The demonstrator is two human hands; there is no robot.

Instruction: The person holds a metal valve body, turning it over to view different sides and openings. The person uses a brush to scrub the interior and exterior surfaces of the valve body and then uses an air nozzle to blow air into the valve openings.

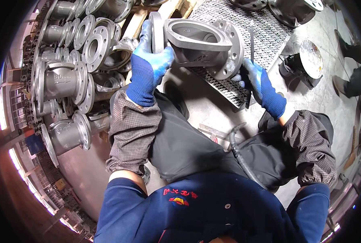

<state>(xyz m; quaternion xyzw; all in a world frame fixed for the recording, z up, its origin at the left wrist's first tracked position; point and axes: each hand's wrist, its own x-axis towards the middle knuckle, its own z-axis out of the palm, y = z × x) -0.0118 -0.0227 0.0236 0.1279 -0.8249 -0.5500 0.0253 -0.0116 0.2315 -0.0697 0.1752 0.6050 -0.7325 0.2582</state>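
Observation:
A grey cast metal valve body point(200, 42) with round flanges at both ends and an oval top opening is held up in front of me. My left hand point(150, 67), in a blue glove, grips its left flange. My right hand point(261, 87), also blue-gloved, is at the right flange's lower edge and closes on a thin dark rod-like tool point(251, 44) that stands upright beside the flange. Below the casting lies a perforated metal grating point(261, 28).
A pile of similar flanged valve castings point(67, 77) fills the left side. A black ribbed hose point(239, 156) runs across my lap. A dark round part point(308, 60) sits on the concrete floor at right, and another person's dark shoes point(348, 48) show at the far right.

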